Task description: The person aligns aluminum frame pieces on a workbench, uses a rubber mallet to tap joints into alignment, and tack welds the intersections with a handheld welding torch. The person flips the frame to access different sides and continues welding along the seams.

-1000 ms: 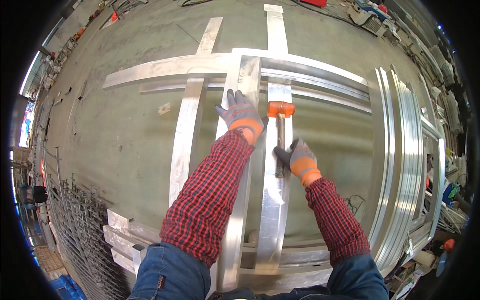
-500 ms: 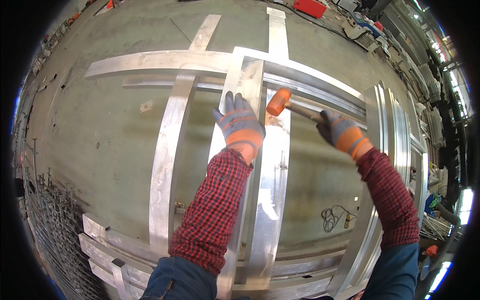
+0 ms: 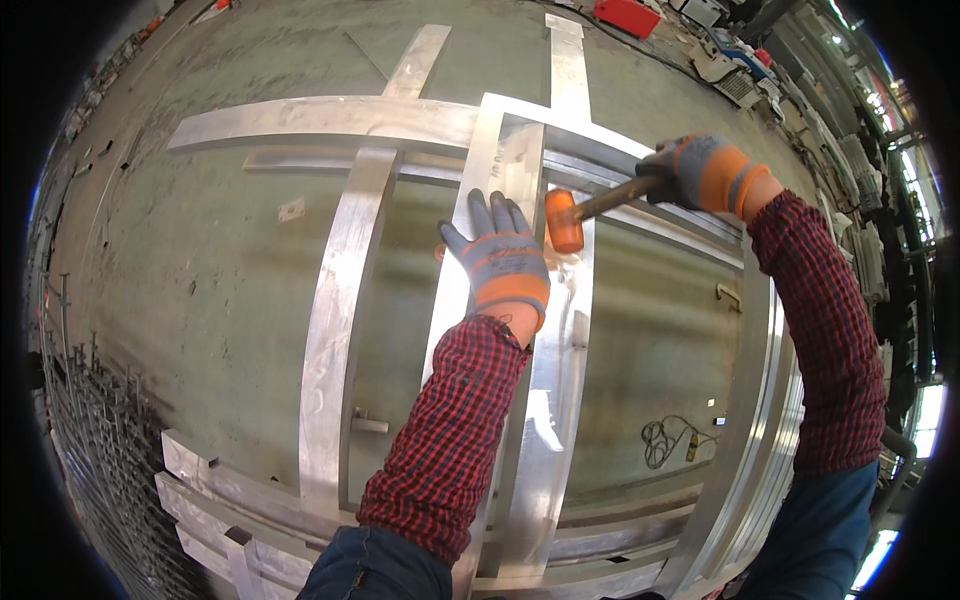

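Note:
My left hand point(image 3: 505, 258), in a grey and orange glove, lies with its fingers spread on two silvery metal bars. One is the side bar point(image 3: 484, 145) of a metal frame; the other is a shorter-looking inner bar point(image 3: 520, 165) set against it. In my right hand point(image 3: 712, 176), gloved alike, is the handle of a mallet point(image 3: 565, 222) with an orange head. That head is just right of my left hand, beside the inner bar and over a wide support bar point(image 3: 555, 400). Whether it touches the metal I cannot tell.
A long crossbar point(image 3: 330, 118) spans the far left, over another support bar point(image 3: 340, 300). Metal profiles point(image 3: 765, 370) are stacked at right, square tubes point(image 3: 240, 482) at lower left beside thin rods point(image 3: 105, 425). A coiled cable point(image 3: 660, 445) and a red case point(image 3: 627, 15) are on the floor.
My right hand has risen away and turned, so the mallet handle now slants up to the right and its head is slightly lower. My left hand stays on the bars, shifted slightly in view.

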`<state>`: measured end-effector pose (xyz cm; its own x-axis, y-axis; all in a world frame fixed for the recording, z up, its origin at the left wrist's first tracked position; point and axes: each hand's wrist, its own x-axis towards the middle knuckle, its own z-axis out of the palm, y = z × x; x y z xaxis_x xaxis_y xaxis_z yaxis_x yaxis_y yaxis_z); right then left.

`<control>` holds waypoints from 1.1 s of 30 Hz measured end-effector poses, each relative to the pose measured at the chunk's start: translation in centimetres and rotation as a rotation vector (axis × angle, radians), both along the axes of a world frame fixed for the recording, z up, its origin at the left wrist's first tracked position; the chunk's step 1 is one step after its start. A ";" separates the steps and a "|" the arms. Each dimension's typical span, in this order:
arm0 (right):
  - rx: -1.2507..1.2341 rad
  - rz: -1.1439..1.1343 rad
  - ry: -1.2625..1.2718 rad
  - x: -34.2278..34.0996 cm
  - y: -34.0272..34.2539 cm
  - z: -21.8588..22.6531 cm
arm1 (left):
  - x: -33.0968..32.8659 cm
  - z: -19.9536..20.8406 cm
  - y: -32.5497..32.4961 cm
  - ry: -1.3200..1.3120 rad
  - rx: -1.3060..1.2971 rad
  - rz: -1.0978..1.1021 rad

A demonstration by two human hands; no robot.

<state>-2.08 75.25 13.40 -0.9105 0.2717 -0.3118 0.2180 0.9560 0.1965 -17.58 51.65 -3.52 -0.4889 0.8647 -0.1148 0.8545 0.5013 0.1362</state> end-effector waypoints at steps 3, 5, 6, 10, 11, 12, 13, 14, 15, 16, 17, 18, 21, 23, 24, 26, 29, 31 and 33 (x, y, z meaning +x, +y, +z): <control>0.114 -0.360 0.025 -1.5 1.7 -0.4 | 0.7 -0.2 -0.5 0.130 -0.039 -0.043; 0.162 -0.222 0.054 -1.5 1.7 -1.2 | 1.0 -0.3 -0.4 0.151 0.010 -0.054; 0.202 -0.217 0.011 -1.3 1.4 -1.6 | 1.1 -0.4 -0.3 0.157 0.016 -0.064; 0.048 -0.093 -0.031 -0.2 0.8 -1.5 | 1.4 -0.9 0.2 0.134 0.092 -0.035; 0.040 -0.053 -0.030 -0.3 0.8 -1.4 | 1.4 -1.1 0.3 0.128 0.118 -0.028; -0.004 0.023 0.000 -0.4 0.9 -1.4 | 1.4 -1.2 0.4 0.095 0.110 -0.036; 0.094 -0.060 0.021 -0.8 1.2 -1.4 | 1.4 -1.3 0.4 0.143 0.113 -0.027; 0.151 -0.109 0.064 -1.2 1.5 -1.5 | 1.5 -1.4 0.3 0.158 0.078 -0.035; 0.249 -0.197 0.099 -1.3 1.7 -1.7 | 1.5 -1.5 0.3 0.161 0.046 -0.051; 0.232 -0.139 0.111 -1.3 1.8 -1.9 | 1.5 -1.6 0.3 0.180 0.067 -0.051; 0.245 -0.113 0.114 -1.1 1.7 -2.2 | 1.5 -1.6 0.2 0.184 0.080 -0.052; 0.242 -0.118 0.068 -0.9 1.6 -2.5 | 1.5 -1.6 0.1 0.183 0.067 -0.055; 0.275 -0.029 0.072 0.1 1.2 -2.6 | 1.5 -1.6 0.0 0.184 0.061 -0.057; 0.288 -0.085 0.047 0.2 0.8 -2.5 | 1.5 -1.6 -0.1 0.128 0.076 -0.047; 0.288 -0.149 0.044 0.1 0.7 -2.5 | 1.5 -1.6 -0.1 0.094 0.064 -0.052; 0.267 -0.157 0.072 -0.4 0.4 -2.6 | 1.3 -1.7 0.0 0.096 0.097 -0.036; 0.179 -0.034 0.045 -0.8 0.2 -2.8 | 1.2 -1.8 -0.1 0.078 0.087 -0.033; 0.230 -0.100 0.125 -1.4 0.7 -2.9 | 1.2 -1.9 -0.4 0.079 0.086 -0.047; 0.267 -0.160 0.135 -1.6 1.3 -3.1 | 1.1 -1.9 -0.7 0.099 0.092 -0.070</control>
<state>-3.67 76.56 10.33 -0.8778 0.4705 -0.0904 0.4023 0.8263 0.3942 -16.46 50.97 -5.46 -0.4321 0.9018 0.0127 0.8985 0.4292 0.0921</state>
